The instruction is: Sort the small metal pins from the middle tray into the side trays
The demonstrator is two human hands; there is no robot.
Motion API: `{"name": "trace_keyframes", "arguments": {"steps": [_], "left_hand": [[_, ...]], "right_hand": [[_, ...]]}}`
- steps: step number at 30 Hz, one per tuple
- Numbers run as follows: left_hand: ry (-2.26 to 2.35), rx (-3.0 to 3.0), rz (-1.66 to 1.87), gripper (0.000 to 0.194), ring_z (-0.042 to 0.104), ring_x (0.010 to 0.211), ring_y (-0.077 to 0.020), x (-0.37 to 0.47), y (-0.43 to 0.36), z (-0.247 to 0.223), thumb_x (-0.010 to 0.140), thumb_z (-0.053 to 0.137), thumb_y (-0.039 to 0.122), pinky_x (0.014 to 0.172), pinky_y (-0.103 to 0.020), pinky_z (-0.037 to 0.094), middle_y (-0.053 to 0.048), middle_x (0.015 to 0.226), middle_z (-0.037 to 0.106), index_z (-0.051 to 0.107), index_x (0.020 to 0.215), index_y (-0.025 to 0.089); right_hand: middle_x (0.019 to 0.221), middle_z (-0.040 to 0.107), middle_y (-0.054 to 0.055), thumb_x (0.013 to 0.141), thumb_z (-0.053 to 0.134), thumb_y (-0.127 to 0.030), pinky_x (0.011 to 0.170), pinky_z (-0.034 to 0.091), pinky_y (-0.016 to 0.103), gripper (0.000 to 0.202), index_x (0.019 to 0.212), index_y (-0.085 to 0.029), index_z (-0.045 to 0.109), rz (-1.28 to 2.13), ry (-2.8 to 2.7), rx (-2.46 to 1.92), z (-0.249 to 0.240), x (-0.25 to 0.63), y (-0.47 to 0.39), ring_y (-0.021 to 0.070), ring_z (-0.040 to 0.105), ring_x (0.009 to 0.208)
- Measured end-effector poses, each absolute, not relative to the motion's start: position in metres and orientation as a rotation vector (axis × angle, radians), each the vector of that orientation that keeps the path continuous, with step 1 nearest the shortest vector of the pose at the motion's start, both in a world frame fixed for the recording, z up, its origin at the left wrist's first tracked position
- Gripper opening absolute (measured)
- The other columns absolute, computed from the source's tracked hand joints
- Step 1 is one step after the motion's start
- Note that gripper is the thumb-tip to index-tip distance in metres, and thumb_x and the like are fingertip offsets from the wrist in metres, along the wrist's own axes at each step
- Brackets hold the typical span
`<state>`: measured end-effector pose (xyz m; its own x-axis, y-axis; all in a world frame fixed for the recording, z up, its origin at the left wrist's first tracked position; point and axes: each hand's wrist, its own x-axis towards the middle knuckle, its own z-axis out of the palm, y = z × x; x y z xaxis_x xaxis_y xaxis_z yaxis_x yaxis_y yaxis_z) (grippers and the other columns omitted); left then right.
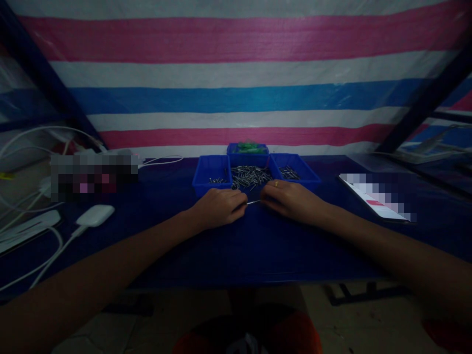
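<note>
A thin, shiny metal piece spans the gap between my two hands, low over the blue table; its exact kind is too small to make out. My left hand is closed, its fingertips pinching one end. At the other end, the curled fingers of my right hand, which wears a ring, close on the piece. Just beyond my hands lies a pile of small metal pins or screws. Blue bins stand on both sides of it: the left bin and the right bin each hold some similar metal pieces.
Behind the pile, another blue bin contains green material. A lit phone lies to the right on the table. At left are a white charger, cables and blurred items. A striped sheet hangs at the back.
</note>
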<state>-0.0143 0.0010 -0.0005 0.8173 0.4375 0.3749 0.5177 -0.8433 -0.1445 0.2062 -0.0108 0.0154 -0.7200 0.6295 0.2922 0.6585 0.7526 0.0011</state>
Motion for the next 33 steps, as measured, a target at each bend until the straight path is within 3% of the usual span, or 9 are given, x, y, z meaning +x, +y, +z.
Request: {"name": "trace_keyframes", "arguments": {"steps": [19,33], "left_hand": [[-0.777,-2.748,-0.451,0.017,0.054,0.066,-0.0104,-0.0141,0.0012,0.0010,0.085,0.040,0.025,0.057,-0.022,0.037,0.000,0.072,0.059,0.052,0.078,0.016],[-0.889,-2.670,-0.518,0.015,0.054,0.064,-0.0096,-0.0139,0.0014,0.0015,0.085,0.041,0.024,0.055,-0.022,0.035,0.001,0.071,0.058,0.053,0.082,0.016]], "right_hand": [[0.077,0.053,0.005,0.084,0.041,-0.017,0.063,0.040,0.026,0.011,0.086,-0.015,0.052,-0.038,-2.768,-0.923,0.0172,0.2056,-0.0131,0.0127,0.049,0.068],[0.088,0.055,0.007,0.086,0.043,-0.023,0.074,0.043,0.030,0.017,0.091,-0.014,0.056,-0.011,-2.891,-0.827,0.0161,0.2055,-0.0120,0.0154,0.052,0.083]]}}
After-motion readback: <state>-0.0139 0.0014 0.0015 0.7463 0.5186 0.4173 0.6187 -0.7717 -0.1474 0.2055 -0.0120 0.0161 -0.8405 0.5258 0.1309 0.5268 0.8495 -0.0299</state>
